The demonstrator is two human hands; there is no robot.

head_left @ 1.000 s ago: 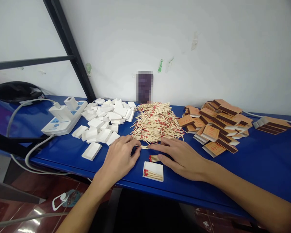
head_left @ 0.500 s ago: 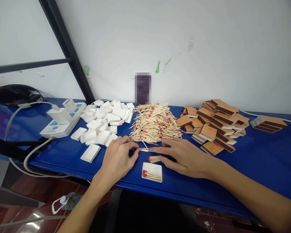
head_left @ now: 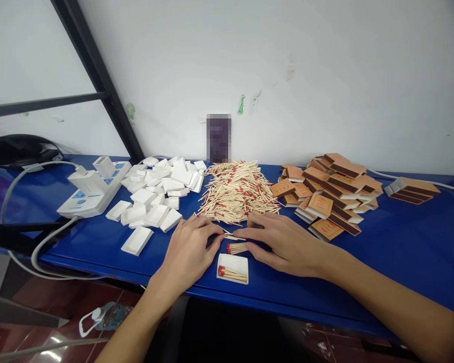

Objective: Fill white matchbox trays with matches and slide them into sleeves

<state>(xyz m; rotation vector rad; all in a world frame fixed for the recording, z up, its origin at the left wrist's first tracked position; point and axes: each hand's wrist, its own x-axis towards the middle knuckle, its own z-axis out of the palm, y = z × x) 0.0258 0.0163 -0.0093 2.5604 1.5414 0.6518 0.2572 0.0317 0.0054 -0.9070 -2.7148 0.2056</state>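
On a blue tabletop (head_left: pixel 412 247), a few loose matches (head_left: pixel 237 237) are framed between two hands. Their left end is met by the left hand (head_left: pixel 192 245), its thumb and forefinger drawn close together — whether the matches are pinched cannot be told. Their right end is touched by the forefinger of the right hand (head_left: pixel 279 243), which is held open, its thumb placed at the right end of a short row (head_left: pixel 239 247) of red-tipped matches. Nearer the front edge, a white tray (head_left: pixel 237 260) is partly filled with matches, heads to the left. Beyond the hands a large heap (head_left: pixel 242 191) of matches is piled, flanked by white trays (head_left: pixel 157 194) on the left and orange-brown boxes (head_left: pixel 327 196) on the right.
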